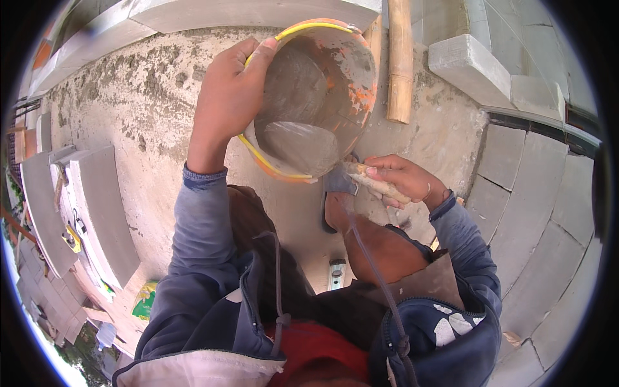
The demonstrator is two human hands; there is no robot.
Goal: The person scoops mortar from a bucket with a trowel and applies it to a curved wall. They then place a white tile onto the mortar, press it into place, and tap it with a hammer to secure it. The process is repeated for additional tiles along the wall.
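Observation:
My left hand is closed over the left rim of a tilted bucket, its thumb on the yellow handle along the edge. The bucket's mouth faces me, and its orange inside is smeared with grey mortar. Low at the right of the bucket, my right hand grips the pale, crusted handle of a trowel. A smooth grey shape inside the bucket, in line with that handle, looks like the trowel's blade, coated with mortar. The bucket's rim hides where handle and blade meet.
A bamboo pole stands beyond the bucket. Grey block walls rise on the right, with a block row at the far side. Loose blocks lie left. A spirit level is between my legs; mortar crumbs spot the floor.

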